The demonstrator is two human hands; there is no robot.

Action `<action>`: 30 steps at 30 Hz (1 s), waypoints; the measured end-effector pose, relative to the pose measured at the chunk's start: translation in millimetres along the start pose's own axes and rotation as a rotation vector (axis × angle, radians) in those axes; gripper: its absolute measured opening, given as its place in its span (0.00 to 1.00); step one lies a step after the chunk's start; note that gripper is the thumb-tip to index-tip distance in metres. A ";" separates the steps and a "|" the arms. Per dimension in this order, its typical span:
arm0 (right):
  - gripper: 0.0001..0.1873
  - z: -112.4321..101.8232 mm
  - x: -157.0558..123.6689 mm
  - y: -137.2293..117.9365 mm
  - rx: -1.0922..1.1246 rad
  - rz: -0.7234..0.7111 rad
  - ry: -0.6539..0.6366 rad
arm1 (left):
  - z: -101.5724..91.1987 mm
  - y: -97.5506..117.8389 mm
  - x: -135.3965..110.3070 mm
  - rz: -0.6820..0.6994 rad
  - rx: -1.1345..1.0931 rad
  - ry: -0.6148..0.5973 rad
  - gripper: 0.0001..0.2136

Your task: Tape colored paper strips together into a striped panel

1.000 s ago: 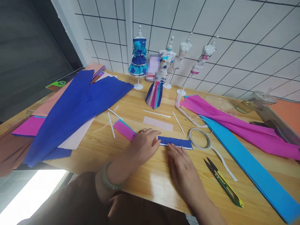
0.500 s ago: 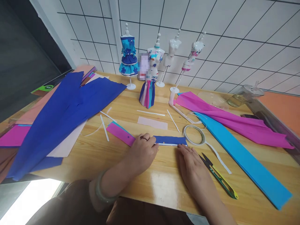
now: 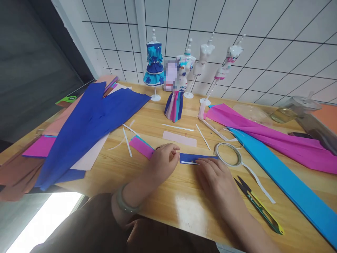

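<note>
A short blue paper strip (image 3: 188,156) lies on the table with a narrow white tape (image 3: 186,162) along its near edge. My right hand (image 3: 214,175) rests on its right part, fingers stretched out over the tape and hiding some of it. By the left end is my left hand (image 3: 164,160), thumb and fingers drawn together in a pinch; whatever they hold is too small to make out. A pink and light-blue strip (image 3: 142,147) lies left of this hand, partly behind it. Right of the blue strip lies a roll of white tape (image 3: 228,154) with a loose tail.
Yellow-green thread snips (image 3: 259,205) lie beside my right forearm. Pale pink paper (image 3: 179,138) and white tape pieces lie beyond my hands. Several small mannequins (image 3: 185,68) stand at the back. Large blue paper (image 3: 105,119) spreads left; magenta (image 3: 263,137) and light-blue paper (image 3: 284,186) spread right.
The view has swung, so everything sits further right. My right hand has slid left along the blue strip, over the tape. My left hand has come off the strip's left end.
</note>
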State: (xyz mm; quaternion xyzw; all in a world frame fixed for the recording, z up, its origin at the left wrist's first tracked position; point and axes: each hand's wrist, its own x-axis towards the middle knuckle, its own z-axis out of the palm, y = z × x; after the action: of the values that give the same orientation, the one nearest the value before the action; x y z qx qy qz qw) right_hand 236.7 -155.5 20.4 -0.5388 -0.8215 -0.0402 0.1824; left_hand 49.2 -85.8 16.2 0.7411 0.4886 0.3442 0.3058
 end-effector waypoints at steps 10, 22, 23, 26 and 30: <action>0.14 -1.5 25.9 -8.0 -0.262 -0.259 -0.106 | 1.0 -1.1 0.8 -0.108 -0.256 -0.014 0.10; 0.11 4.9 20.4 12.3 0.027 -0.173 -0.027 | 5.4 -2.9 -1.2 -0.263 -0.339 -0.060 0.15; 0.11 3.9 22.0 9.5 0.010 -0.212 -0.046 | 4.5 -1.9 -1.1 -0.266 -0.340 -0.067 0.15; 0.13 1.1 26.6 3.0 -0.063 -0.272 -0.064 | 1.9 1.3 -0.6 -0.271 -0.341 -0.091 0.15; 0.14 2.5 29.5 3.1 -0.068 -0.267 -0.071 | 0.4 3.4 -0.2 -0.285 -0.347 -0.105 0.16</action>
State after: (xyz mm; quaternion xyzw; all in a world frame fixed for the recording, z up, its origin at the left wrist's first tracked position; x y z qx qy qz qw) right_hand 228.4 -127.9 27.8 -0.4316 -0.8900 -0.0730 0.1278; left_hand 51.2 -87.1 18.7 0.6176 0.5054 0.3375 0.4992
